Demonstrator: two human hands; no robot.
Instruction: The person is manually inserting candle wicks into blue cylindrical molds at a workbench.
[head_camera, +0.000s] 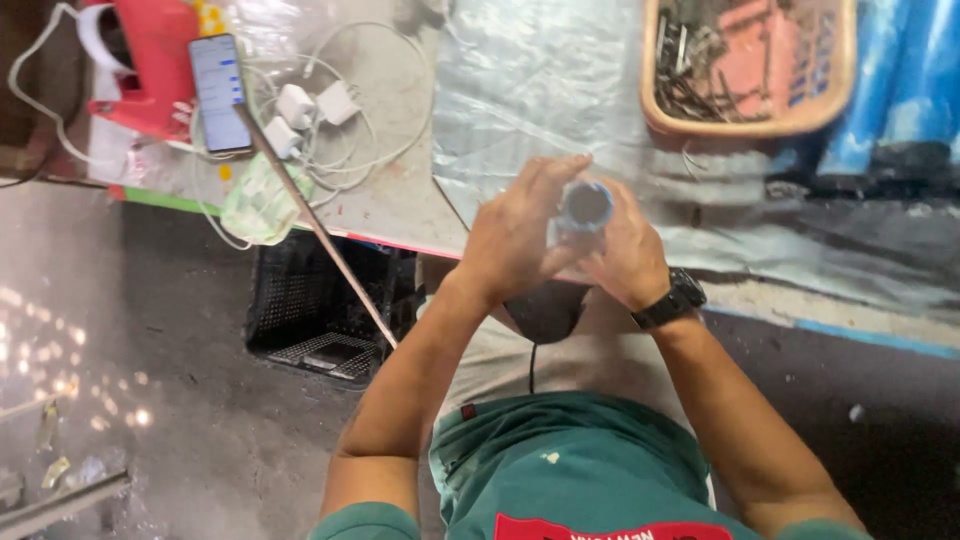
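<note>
A dim workshop with a grey concrete floor (180, 400); the worktop (400, 190), under wrinkled clear plastic sheet, ends in a painted edge just beyond the hands, with open floor on either side of the person's arms. Both hands meet at the middle, in the air near that edge — the left hand (515, 240) wraps its fingers over one side of a short pale tube (585, 208), the right hand (630, 255) cups the other. The tube's open mouth faces up toward the camera, its long axis roughly upright. A phone (218, 92), white chargers (315, 108) and a thin rod (315, 225) lie left; a basket of metal bits (750, 65) sits well apart, upper right.
</note>
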